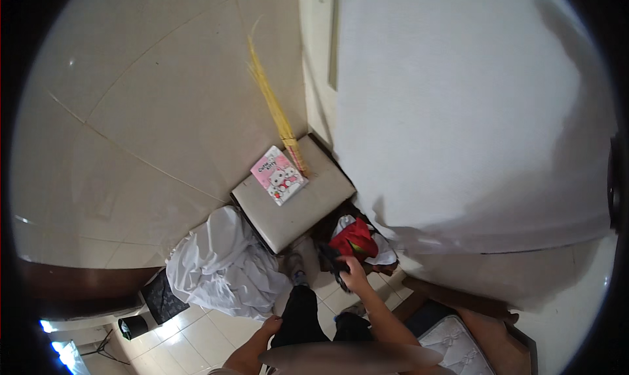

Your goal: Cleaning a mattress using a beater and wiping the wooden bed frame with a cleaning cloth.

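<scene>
My right hand (355, 276) grips a black item (337, 267), perhaps cloth; blur hides its exact kind. Just beyond it sits a heap of clothes with a red garment (357, 237) on top and white fabric (385, 249) around it. Close to my left thigh, my left hand (271, 324) hangs low in black trousers' reach, its fingers partly hidden. Left of my feet, a large crumpled white cloth (223, 271) lies on the floor.
Ahead stands a padded beige stool (280, 222), bearing a pink notebook (279, 176) with cartoon cats and a yellow broom (280, 119) leaning on the tiled wall. A mattress (454, 348) in a wooden frame lies at right. A black bin (133, 327) stands at left.
</scene>
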Demonstrator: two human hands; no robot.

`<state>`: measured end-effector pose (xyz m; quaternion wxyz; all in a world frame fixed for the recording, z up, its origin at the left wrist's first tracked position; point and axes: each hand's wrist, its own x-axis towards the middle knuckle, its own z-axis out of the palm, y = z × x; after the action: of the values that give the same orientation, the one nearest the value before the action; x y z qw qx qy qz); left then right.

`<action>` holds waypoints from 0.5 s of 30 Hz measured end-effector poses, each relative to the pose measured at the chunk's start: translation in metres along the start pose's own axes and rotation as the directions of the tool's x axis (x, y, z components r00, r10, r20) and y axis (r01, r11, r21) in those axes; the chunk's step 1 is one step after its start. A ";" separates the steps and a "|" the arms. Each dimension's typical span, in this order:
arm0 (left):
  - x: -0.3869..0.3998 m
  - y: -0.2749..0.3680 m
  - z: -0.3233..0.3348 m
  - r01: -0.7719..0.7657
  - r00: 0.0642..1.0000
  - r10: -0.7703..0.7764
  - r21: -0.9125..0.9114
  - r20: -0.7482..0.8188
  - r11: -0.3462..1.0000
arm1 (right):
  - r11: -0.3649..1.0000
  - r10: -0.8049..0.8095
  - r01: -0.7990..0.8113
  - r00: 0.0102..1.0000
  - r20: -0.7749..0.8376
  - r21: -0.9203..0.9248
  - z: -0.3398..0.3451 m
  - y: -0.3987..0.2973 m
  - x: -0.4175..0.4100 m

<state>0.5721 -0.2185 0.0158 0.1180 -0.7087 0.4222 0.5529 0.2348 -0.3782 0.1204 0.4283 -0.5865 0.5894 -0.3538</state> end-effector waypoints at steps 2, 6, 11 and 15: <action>0.014 -0.031 -0.026 0.001 1.000 0.000 -0.144 0.006 0.990 | 0.976 -0.174 0.169 0.984 -0.024 -0.141 0.039 -0.033 0.066; 0.036 -0.039 -0.083 -0.090 0.992 0.043 -0.447 -0.115 0.890 | 0.947 -0.200 0.182 0.979 -0.042 -0.265 0.089 -0.020 0.168; 0.019 -0.027 -0.136 -0.102 0.983 -0.018 -0.626 -0.181 0.773 | 0.866 -0.105 -0.018 0.971 -0.216 -0.500 0.162 0.046 0.214; 0.016 -0.083 -0.120 -0.024 0.963 -0.140 -0.587 -0.232 0.809 | 0.870 -0.002 0.102 0.979 0.204 -0.482 0.258 0.055 0.178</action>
<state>0.7151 -0.2506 0.0202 -0.1460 -0.7903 0.2215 0.5524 0.4604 -0.5298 -0.0451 0.3119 -0.7237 0.5984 -0.1447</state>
